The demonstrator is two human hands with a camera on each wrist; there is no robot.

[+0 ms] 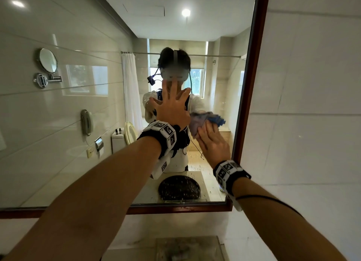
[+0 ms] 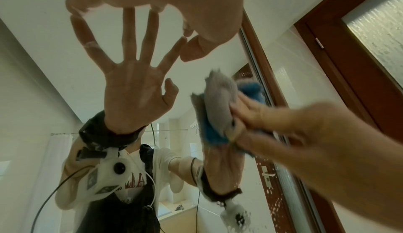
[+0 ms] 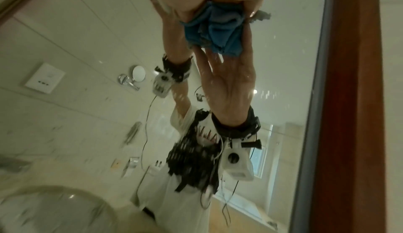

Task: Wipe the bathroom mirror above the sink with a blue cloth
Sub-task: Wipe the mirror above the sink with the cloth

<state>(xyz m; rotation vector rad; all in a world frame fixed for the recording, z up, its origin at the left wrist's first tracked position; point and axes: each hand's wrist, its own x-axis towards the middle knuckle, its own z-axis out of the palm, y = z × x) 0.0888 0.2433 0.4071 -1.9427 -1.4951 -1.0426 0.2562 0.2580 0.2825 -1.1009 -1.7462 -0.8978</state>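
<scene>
The left hand [image 1: 172, 106] is flat on the mirror [image 1: 97, 108], fingers straight and spread apart, their tips touching the glass about halfway up, a little right of the mirror's middle. Just beside it on the right, the right hand [image 1: 212, 141] presses the blue cloth [image 1: 203, 122] against the glass, near the mirror's right edge and its brown wooden frame [image 1: 252, 81]. The fingers of that hand lie close together and fairly straight on the back of the bunched cloth; the thumb's grip is hard to make out. The cloth is crumpled, blue with a greyish side showing. Small water drops dot the glass low down by the right edge. The mirror's bottom edge shows the reflection of a round dark basin [image 1: 179, 187]. Both wrists carry black bands with white marker blocks
</scene>
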